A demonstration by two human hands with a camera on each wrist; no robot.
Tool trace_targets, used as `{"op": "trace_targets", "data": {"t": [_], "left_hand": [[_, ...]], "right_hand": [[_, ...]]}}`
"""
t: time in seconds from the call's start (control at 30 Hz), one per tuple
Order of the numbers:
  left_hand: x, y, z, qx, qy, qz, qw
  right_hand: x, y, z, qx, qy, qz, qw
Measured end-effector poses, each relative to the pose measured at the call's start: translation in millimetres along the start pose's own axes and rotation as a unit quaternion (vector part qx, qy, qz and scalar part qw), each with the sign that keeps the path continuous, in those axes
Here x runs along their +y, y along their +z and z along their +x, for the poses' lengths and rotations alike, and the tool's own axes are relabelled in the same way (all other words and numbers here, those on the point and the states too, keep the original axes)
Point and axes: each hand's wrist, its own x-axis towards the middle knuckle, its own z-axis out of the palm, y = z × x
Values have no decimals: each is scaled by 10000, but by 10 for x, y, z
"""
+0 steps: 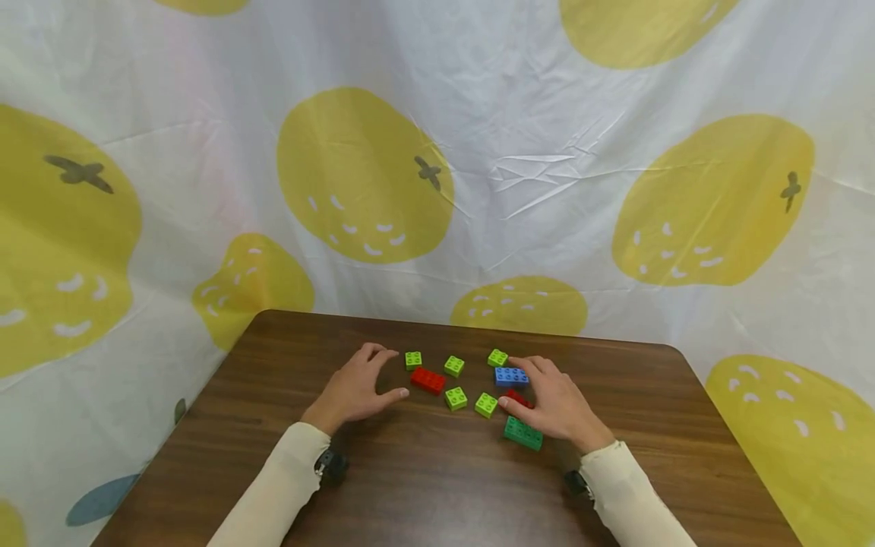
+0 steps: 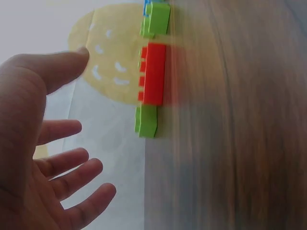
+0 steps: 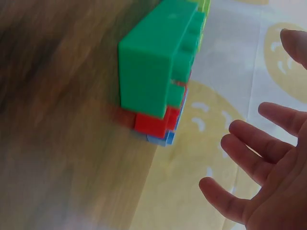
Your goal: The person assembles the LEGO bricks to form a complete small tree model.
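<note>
My left hand (image 1: 353, 385) hovers at the left of a group of toy building bricks, thumb and fingers spread apart with nothing between them. Nearest to it are a red brick (image 1: 428, 381) and a lime green brick (image 1: 413, 360). On the other side my right hand (image 1: 555, 399) is spread over the right end of the group, holding nothing. Beneath or beside it lie a blue brick (image 1: 511, 376), a dark green brick (image 3: 146, 79) and a second red brick (image 3: 149, 124), partly hidden by the hand in the head view. Several more lime bricks, one (image 1: 456, 399) among them, lie between the hands.
The bricks lie on a dark brown wooden table (image 1: 424, 486) with rounded back corners. Behind it hangs a white curtain (image 1: 506, 205) printed with yellow fruit. Dark straps with small devices sit at both wrists.
</note>
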Motion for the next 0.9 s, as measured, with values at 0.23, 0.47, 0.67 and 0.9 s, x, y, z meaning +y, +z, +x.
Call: {"op": "trace_targets", "data": {"t": [0.23, 0.47, 0.67, 0.9], "left_hand": [[121, 93, 24, -69, 298, -318, 9990], [225, 207, 78, -172, 523, -529, 9971], [326, 323, 144, -185, 663, -779, 9946], [449, 442, 237, -412, 727, -1211, 9891]], "right_hand": [[-108, 96, 8, -232, -81, 249, 9994], [-192, 188, 48, -379, -296, 584, 9971], [-245, 248, 92, -463, -339, 841, 9948], [-279, 290, 116, -710, -214, 989, 9923]]}}
